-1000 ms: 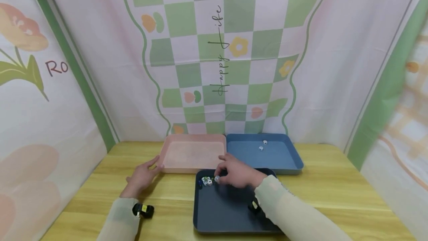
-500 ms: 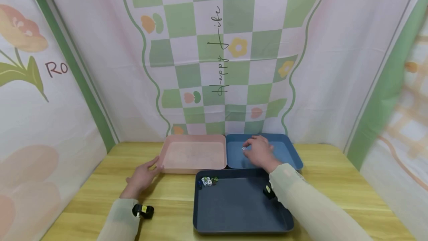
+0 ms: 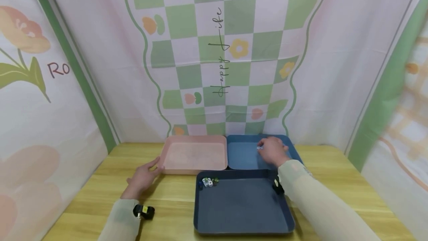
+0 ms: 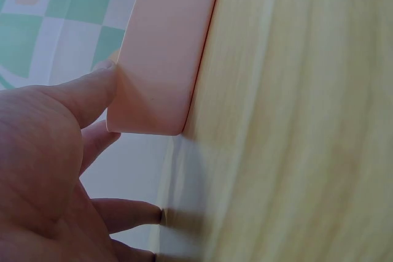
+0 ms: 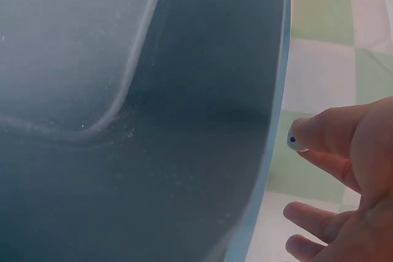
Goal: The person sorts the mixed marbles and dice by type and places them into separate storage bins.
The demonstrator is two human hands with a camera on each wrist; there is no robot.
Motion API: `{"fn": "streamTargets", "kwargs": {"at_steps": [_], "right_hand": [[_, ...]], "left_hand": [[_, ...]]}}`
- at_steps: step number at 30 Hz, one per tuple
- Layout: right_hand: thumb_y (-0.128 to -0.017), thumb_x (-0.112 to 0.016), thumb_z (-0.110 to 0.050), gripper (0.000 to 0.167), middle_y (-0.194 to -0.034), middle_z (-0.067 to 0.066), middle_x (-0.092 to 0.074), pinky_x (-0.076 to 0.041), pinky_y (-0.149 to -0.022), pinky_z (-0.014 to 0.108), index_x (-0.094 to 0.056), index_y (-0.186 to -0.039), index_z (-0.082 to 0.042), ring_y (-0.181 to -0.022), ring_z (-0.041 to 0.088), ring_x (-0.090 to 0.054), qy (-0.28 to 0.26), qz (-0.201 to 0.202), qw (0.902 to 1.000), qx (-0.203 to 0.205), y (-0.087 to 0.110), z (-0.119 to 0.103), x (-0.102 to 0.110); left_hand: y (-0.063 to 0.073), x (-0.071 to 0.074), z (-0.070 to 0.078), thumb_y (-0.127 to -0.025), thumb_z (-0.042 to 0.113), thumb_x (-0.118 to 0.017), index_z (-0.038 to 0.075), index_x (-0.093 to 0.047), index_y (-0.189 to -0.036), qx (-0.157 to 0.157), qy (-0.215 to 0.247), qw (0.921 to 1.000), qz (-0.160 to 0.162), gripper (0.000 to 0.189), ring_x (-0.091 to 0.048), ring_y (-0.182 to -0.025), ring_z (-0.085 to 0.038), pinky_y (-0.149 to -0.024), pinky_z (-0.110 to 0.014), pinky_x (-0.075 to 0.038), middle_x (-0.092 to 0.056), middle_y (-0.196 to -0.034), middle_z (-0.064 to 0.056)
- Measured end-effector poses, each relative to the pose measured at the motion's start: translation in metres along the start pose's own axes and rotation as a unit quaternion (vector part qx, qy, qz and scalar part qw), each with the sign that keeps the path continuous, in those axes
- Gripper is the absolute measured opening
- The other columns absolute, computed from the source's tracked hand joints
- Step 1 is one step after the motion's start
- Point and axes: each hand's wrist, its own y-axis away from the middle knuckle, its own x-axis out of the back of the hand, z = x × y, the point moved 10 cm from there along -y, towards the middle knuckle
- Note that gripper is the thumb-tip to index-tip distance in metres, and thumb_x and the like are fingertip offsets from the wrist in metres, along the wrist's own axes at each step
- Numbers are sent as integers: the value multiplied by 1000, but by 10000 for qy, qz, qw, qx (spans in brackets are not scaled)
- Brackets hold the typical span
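My right hand (image 3: 274, 151) is over the blue tray (image 3: 242, 163) at the back right. It pinches a small white die (image 5: 296, 142) with a blue dot between thumb and fingertips; the other fingers are spread apart. Any dice lying in the blue tray are hidden behind this hand. At the near left corner of the pink tray (image 3: 194, 170), my left hand (image 3: 143, 178) touches the rim with thumb and forefinger, its fingers fairly straight. Several small dice (image 3: 208, 182), white, green and dark blue, lie in the far left corner of the black tray (image 3: 244, 207).
The pink and blue trays stand side by side at the back of the wooden table (image 3: 167, 211), with the black tray in front of them. A patterned cloth (image 3: 217, 66) hangs right behind. My right forearm crosses the black tray's right side.
My right hand has carried a die from the black tray's far left corner up and rightward to above the blue tray. The left hand has stayed at the pink tray.
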Motion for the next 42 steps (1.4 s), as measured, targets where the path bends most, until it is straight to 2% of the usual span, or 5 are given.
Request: {"fn": "streamTargets", "kwargs": {"at_steps": [3,10,26,36,42], "right_hand": [[-99,-59,-20,29,-140,28,-47,-24,-90,79,-68,-125,-10,-129,62,-27,33,-119,9999,-80,0,3,-1],[-98,-61,-22,33,-139,29,-45,-31,-83,65,-66,-129,-13,-127,59,-29,-13,-208,9996,-164,1,1,-3],[-97,-59,-20,34,-141,27,-45,-28,-87,69,-65,-130,-13,-128,57,-29,-212,-201,9994,-188,3,-6,0],[-96,-63,-26,34,-136,18,-56,-29,-89,74,-67,-127,-14,-122,51,-45,-544,-73,9985,72,9,-31,-13],[-95,-65,-26,29,-141,17,-53,-21,-96,82,-70,-123,-17,-132,48,-39,-544,-126,9974,448,16,-68,-29]], "left_hand": [[0,0,1,-98,62,-49,27,-38,-154,-13,60,10000,2,67,-23,-139,-55,-89,-87,10,-34,-154,-21],[0,-1,-3,-97,63,-49,27,-38,-154,7,93,10000,2,69,-22,-138,-56,-88,-87,11,-34,-154,-21],[-2,-2,-5,-97,61,-50,29,-37,-155,-5,22,10000,13,67,-22,-138,-56,-88,-87,10,-35,-154,-21],[-4,-2,-6,-97,62,-50,30,-38,-154,-46,36,10000,15,67,-24,-138,-55,-88,-87,11,-36,-154,-20],[-3,-2,-6,-97,62,-50,29,-38,-154,11,23,10000,19,66,-23,-138,-56,-88,-87,11,-35,-153,-21]]}}
